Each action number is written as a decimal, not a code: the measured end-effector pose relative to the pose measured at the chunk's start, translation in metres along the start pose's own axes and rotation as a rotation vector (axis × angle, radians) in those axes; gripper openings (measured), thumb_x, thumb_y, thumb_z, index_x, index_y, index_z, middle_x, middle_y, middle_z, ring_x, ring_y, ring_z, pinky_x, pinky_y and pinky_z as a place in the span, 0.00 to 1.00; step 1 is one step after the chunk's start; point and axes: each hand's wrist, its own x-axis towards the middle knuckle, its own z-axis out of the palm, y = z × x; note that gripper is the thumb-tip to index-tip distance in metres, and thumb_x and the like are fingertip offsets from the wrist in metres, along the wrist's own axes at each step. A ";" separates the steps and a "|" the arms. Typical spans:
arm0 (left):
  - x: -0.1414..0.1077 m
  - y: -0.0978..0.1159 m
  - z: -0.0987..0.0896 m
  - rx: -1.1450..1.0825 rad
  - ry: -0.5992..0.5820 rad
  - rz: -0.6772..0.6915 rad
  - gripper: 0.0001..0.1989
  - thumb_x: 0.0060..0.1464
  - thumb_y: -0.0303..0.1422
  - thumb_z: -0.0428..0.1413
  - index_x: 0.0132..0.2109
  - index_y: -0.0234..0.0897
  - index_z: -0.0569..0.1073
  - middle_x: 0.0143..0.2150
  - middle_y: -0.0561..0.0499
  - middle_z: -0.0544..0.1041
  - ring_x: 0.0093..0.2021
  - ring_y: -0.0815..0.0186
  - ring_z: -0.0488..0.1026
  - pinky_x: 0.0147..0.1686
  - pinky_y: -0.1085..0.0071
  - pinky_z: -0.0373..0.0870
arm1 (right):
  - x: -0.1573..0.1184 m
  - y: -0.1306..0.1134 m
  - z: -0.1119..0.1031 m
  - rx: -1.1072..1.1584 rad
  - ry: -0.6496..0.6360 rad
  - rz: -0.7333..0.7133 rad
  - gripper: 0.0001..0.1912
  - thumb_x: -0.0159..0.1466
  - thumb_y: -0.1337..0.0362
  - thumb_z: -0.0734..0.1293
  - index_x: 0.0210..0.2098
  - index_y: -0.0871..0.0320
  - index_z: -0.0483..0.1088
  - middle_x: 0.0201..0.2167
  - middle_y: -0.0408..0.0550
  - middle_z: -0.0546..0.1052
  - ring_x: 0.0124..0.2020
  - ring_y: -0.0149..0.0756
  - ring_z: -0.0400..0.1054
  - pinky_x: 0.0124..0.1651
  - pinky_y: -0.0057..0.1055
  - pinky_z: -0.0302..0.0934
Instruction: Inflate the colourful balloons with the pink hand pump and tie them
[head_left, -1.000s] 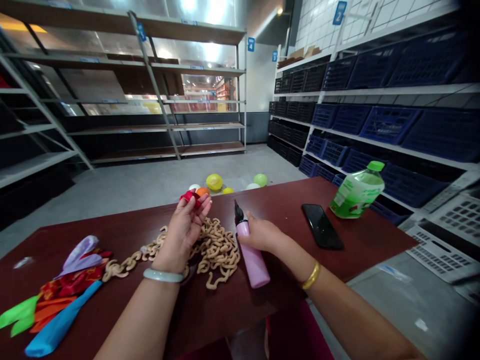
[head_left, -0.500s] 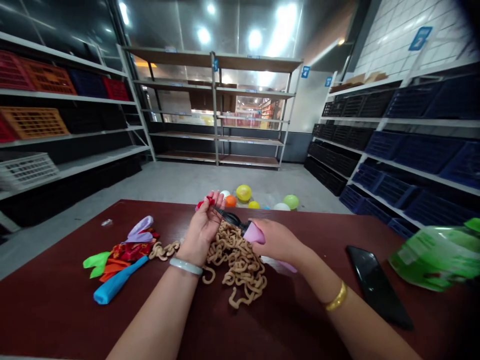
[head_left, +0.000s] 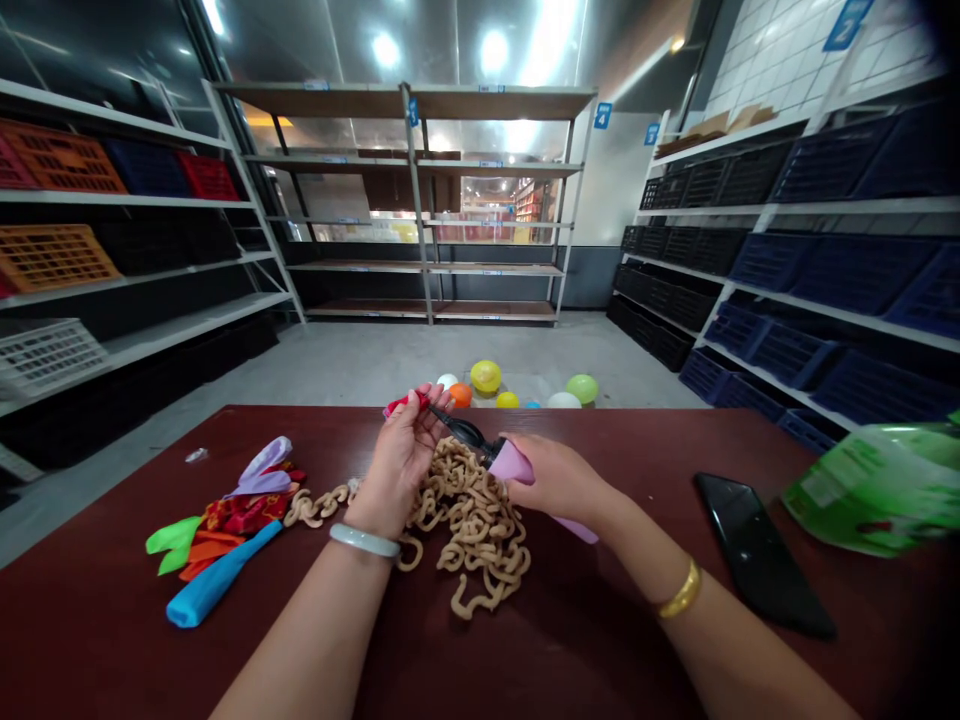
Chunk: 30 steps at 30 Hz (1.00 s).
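Observation:
My left hand (head_left: 405, 440) pinches a small red rubbery piece (head_left: 403, 404) between thumb and fingers, its other fingers partly spread. The red piece meets the thin tip of a black tapered part (head_left: 463, 430). That part belongs to a pink-handled tool (head_left: 511, 463), which my right hand (head_left: 559, 475) grips; its exact kind is unclear. Below both hands lies a heap of tan, curled, rope-like pieces (head_left: 480, 540). To the left are a blue deflated balloon (head_left: 214, 590), a lavender one (head_left: 262, 465), a green one (head_left: 174, 543) and a red patterned cloth-like piece (head_left: 244, 515).
A black phone-like slab (head_left: 757, 550) and a green pouch (head_left: 870, 490) lie at the right of the brown table (head_left: 600, 640). Beyond its far edge, several inflated balloons (head_left: 486, 377) rest on the floor. Shelves with crates (head_left: 56, 265) stand around the room.
The view has shifted slightly, so the table items appear a little further left. Both hands keep their hold, with the red piece still at the black tip.

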 end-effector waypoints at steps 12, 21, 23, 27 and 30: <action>0.001 -0.007 -0.005 0.090 -0.053 0.028 0.09 0.64 0.32 0.56 0.37 0.31 0.76 0.38 0.41 0.82 0.41 0.60 0.82 0.48 0.60 0.78 | -0.003 -0.004 0.001 0.047 0.033 -0.005 0.28 0.59 0.58 0.69 0.58 0.58 0.70 0.55 0.57 0.76 0.50 0.50 0.72 0.50 0.39 0.61; -0.012 -0.014 0.007 0.147 -0.071 0.005 0.06 0.62 0.30 0.57 0.37 0.32 0.75 0.40 0.41 0.83 0.41 0.61 0.82 0.47 0.64 0.78 | 0.000 0.002 0.007 0.070 0.052 -0.018 0.31 0.57 0.58 0.69 0.59 0.59 0.69 0.54 0.57 0.77 0.52 0.52 0.71 0.52 0.40 0.62; -0.018 -0.016 0.010 0.159 -0.101 -0.003 0.06 0.62 0.31 0.58 0.36 0.33 0.74 0.40 0.41 0.83 0.43 0.60 0.81 0.47 0.63 0.78 | 0.000 0.002 0.008 0.091 0.073 -0.010 0.34 0.57 0.58 0.69 0.62 0.60 0.66 0.57 0.59 0.75 0.55 0.53 0.70 0.56 0.43 0.62; -0.026 -0.022 0.014 0.268 -0.159 -0.010 0.09 0.60 0.37 0.61 0.38 0.34 0.76 0.40 0.42 0.83 0.43 0.59 0.81 0.44 0.65 0.78 | 0.000 0.002 0.008 0.143 0.105 -0.009 0.36 0.57 0.59 0.68 0.64 0.62 0.64 0.59 0.59 0.73 0.58 0.52 0.68 0.60 0.43 0.60; -0.027 -0.024 0.012 0.418 -0.139 0.061 0.13 0.56 0.40 0.63 0.40 0.33 0.79 0.39 0.41 0.83 0.43 0.58 0.81 0.41 0.68 0.77 | 0.000 0.001 0.009 0.162 0.136 -0.020 0.36 0.57 0.60 0.68 0.64 0.63 0.64 0.60 0.60 0.73 0.59 0.51 0.68 0.61 0.43 0.60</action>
